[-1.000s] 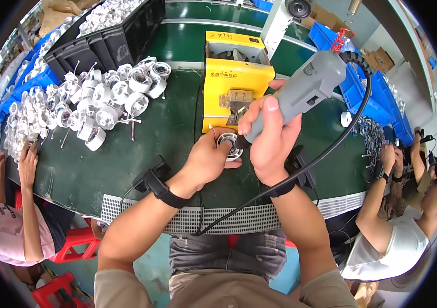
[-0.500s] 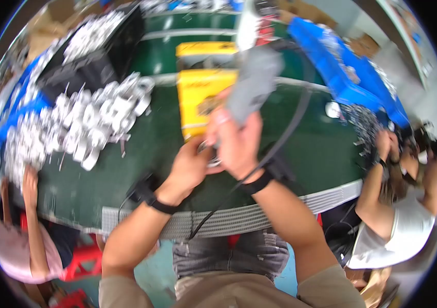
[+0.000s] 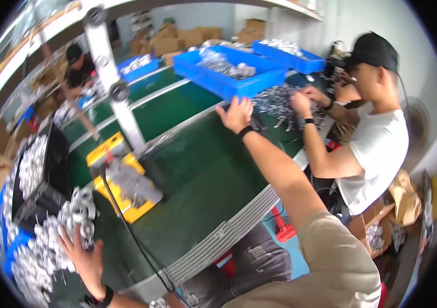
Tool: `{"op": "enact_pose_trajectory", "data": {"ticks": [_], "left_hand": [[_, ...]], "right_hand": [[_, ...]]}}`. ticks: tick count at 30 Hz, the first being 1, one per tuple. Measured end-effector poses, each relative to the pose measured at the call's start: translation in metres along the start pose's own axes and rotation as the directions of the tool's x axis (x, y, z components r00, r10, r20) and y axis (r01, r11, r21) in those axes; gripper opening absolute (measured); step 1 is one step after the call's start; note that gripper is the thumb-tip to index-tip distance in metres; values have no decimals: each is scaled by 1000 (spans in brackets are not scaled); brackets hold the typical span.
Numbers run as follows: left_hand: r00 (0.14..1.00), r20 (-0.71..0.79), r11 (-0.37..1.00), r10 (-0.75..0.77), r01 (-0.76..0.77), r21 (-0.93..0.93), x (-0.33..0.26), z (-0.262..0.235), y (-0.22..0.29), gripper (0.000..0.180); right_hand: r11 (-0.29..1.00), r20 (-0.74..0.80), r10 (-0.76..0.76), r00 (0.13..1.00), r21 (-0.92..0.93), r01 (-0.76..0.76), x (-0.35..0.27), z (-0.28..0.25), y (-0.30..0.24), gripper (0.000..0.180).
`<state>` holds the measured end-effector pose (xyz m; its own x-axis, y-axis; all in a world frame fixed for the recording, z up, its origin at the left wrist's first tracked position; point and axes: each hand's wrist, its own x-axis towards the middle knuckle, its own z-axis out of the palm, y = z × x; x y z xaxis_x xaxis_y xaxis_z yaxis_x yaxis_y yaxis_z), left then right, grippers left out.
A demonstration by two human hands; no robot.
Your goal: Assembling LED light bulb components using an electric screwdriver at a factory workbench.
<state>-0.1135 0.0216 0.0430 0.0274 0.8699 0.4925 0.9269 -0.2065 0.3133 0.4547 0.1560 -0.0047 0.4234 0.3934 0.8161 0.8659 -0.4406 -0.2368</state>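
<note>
My left hand (image 3: 84,259) is open, its fingers spread beside a heap of white ring-shaped parts (image 3: 77,205) at the near left. My right hand (image 3: 237,115) reaches far over the green table with fingers apart, just in front of a blue bin (image 3: 213,87). Right of that hand lies a pile of small dark and silvery parts (image 3: 275,102). Between my hands, a grey cylindrical power tool (image 3: 135,184) with a black cord (image 3: 121,218) is over a yellow box-like fixture (image 3: 134,211); whether they touch I cannot tell.
A co-worker in a white shirt (image 3: 377,149) handles small parts at the right. Another blue bin (image 3: 293,57) stands beyond. A black crate (image 3: 49,177) of white parts is at the left. A white post (image 3: 108,66) rises behind the yellow fixture. Ribbed trim (image 3: 218,233) lines the table's front edge.
My hands, earlier together at the yellow fixture with the right holding the grey tool, are now far apart. The tool has been let go. My view has swung right.
</note>
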Motion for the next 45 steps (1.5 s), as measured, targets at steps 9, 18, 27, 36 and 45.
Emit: {"op": "enact_pose_trajectory", "data": {"ticks": [9,18,27,36,45], "left_hand": [[473,710,744,522,154,-650,2,-9,41,27],[763,523,394,381,377,-838,-34,68,65,49],[778,417,449,470,195,-872,-23,51,91,66],[785,554,362,278,449,-817,-27,54,82,68],[654,597,-257,465,745,-616,-11,69,92,51]], "right_hand": [[448,383,-373,845,872,-198,-39,-108,-62,54],[-97,-97,-862,498,995,26,-119,-198,-159,69],[-60,464,-810,358,542,-838,-136,-178,-149,24],[48,300,-913,278,753,-657,-144,-175,-152,20],[61,445,-868,220,535,-842,-136,-182,-141,18]]}}
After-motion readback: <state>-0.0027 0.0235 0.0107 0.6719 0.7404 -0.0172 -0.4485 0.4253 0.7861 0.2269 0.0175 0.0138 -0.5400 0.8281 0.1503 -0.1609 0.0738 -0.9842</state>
